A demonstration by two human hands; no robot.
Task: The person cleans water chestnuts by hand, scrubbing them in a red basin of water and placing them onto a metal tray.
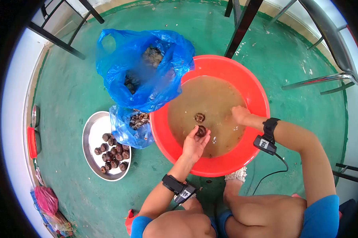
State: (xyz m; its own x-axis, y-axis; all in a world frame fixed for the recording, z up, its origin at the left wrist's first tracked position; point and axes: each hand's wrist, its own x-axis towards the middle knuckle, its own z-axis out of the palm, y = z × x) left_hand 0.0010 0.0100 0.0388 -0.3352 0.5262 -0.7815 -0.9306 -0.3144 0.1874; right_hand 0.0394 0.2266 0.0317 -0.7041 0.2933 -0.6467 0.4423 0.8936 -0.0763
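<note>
You have a bright red basin (250,89) of cloudy tan-brown water, set on a green painted floor (71,95). Your left hand (194,143) cups a dark brown, banded shell (201,131), like the dark brown ones on the shiny silver plate (92,131). Beside it lie two translucent blue plastic bags (147,67), and black bands (270,127) circle your wrists below blue sleeves (321,216).

Single head cam, steep downward view, close over red basin (242,69).

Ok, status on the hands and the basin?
Left hand holds a dark bulb. Right hand dipped in murky water. Another bulb floats in the red basin.
</note>
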